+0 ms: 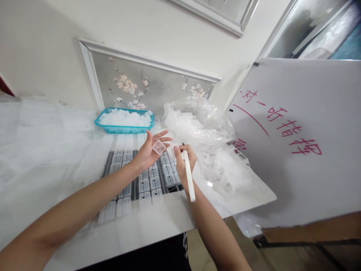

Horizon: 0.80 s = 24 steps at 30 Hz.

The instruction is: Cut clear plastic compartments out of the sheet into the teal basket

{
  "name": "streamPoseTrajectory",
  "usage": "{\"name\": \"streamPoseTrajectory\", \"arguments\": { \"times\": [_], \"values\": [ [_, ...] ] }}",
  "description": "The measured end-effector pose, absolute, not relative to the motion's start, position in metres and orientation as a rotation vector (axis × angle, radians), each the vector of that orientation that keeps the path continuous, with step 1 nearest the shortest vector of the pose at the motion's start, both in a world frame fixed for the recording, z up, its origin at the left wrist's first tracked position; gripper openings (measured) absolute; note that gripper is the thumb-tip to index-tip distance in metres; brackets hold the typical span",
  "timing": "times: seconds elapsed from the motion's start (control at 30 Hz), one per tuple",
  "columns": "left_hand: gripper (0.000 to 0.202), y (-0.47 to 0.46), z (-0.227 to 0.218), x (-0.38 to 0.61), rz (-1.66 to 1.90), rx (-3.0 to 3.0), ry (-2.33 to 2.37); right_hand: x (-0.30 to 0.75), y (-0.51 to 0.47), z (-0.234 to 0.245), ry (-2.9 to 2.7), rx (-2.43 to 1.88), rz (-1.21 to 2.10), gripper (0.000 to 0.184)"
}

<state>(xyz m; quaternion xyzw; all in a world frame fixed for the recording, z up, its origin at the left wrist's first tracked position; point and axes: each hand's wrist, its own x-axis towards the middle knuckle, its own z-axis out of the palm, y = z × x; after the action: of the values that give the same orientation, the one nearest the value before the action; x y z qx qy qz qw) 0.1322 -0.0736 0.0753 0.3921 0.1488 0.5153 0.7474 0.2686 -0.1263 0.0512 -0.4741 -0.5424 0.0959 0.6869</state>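
My left hand (148,150) is turned palm up with its fingers stretched out. It holds a small clear plastic square piece (159,147), which lies across the palm and finger bases. Just to the right, my right hand (186,162) is closed around a white-handled knife (189,178). The handle's end points down toward my forearm, and a short dark tip shows past the fingers. A narrow gap separates the two hands. Below them, rows of clear plastic pieces (144,185) sit on dark strips, partly hidden by my left forearm.
Behind my hands stands a blue basket (124,130) heaped with small translucent pieces. A clear plastic bag (197,120) of white pieces lies right of it, with a tangled translucent pile (225,169) in front. A whiteboard (310,180) with red writing borders the table's right side.
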Motion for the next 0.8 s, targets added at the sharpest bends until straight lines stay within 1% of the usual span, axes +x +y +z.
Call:
{"name": "streamPoseTrajectory", "arguments": {
  "times": [0.23,0.3,0.37,0.4,0.5,0.53,0.63,0.7,0.77,0.8],
  "values": [
    [0.069,-0.074,0.067,0.137,1.083,0.885,0.279,0.266,-0.123,0.045,-1.334,-1.006,0.006,0.01],
    [0.065,-0.076,0.065,0.139,1.071,0.888,0.269,0.265,-0.124,0.047,-1.361,-1.031,-0.034,0.009],
    [0.053,-0.081,0.063,0.142,1.051,0.896,0.265,0.264,-0.124,0.048,-1.377,-1.079,-0.046,0.01],
    [0.05,-0.084,0.061,0.143,1.036,0.899,0.271,0.265,-0.123,0.048,-1.375,-1.099,-0.028,0.011],
    [0.061,-0.091,0.056,0.146,1.003,0.91,0.352,0.268,-0.119,0.048,-1.323,-1.104,0.087,0.012],
    [0.06,-0.092,0.054,0.146,1.01,0.939,0.407,0.269,-0.118,0.047,-1.304,-1.092,0.126,0.013],
    [0.042,-0.082,0.051,0.145,1.08,1.077,0.58,0.273,-0.115,0.045,-1.239,-1.067,0.218,0.018],
    [0.032,-0.061,0.057,0.143,1.179,1.149,0.68,0.275,-0.114,0.045,-1.178,-1.072,0.29,0.022],
    [0.031,-0.03,0.072,0.137,1.31,1.209,0.794,0.276,-0.114,0.047,-1.125,-1.092,0.357,0.025],
    [0.033,-0.012,0.081,0.133,1.379,1.249,0.862,0.277,-0.114,0.049,-1.107,-1.109,0.384,0.027]
  ]
}}
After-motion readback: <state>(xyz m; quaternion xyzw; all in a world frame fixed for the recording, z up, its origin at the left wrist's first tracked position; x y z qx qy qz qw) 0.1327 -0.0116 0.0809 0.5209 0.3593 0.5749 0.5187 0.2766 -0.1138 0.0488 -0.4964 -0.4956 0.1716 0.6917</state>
